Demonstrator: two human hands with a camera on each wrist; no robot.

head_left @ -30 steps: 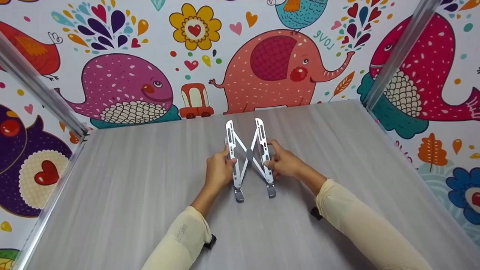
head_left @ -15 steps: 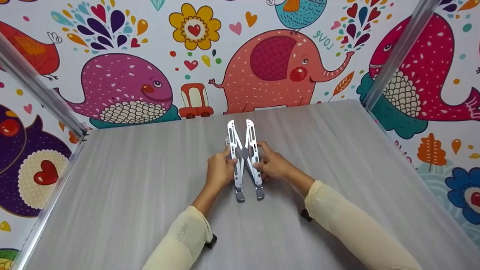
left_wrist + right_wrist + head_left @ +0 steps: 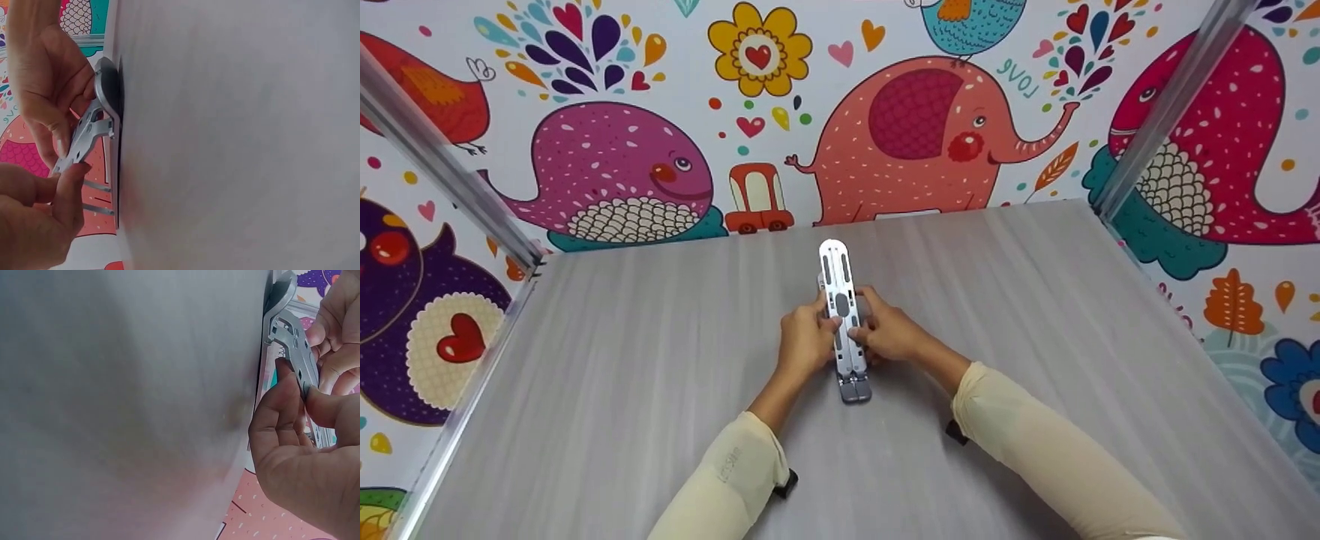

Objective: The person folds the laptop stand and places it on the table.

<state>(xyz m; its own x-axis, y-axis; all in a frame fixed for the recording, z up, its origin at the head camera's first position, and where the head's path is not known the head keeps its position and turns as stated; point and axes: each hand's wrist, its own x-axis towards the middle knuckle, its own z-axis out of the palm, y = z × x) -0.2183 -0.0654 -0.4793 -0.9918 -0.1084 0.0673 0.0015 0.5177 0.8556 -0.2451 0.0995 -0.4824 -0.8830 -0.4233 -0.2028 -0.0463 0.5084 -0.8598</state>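
A silver folding laptop stand [image 3: 842,304] is on the table, its two long rails pressed side by side into one narrow bar. Grey padded feet [image 3: 854,389] sit at the near end, and a grey oval pad covers the middle. My left hand [image 3: 808,339] grips the left rail, thumb on top. From the other side my right hand [image 3: 891,330] grips the right rail, its thumb also on the upper face. In the left wrist view the stand's rail [image 3: 84,135] slopes above its lower legs. The right wrist view shows my right hand [image 3: 304,450] pinching the rail's edge.
The grey wood-grain table [image 3: 660,360] spreads around the stand on all sides. A wall [image 3: 660,45] printed with cartoon animals rises behind it. Metal posts [image 3: 1174,105] stand at the back corners.
The right hand has moved left, bringing the right rail against the left one. The stand's spread X shape has folded into a single bar. The left hand has stayed nearly in place.
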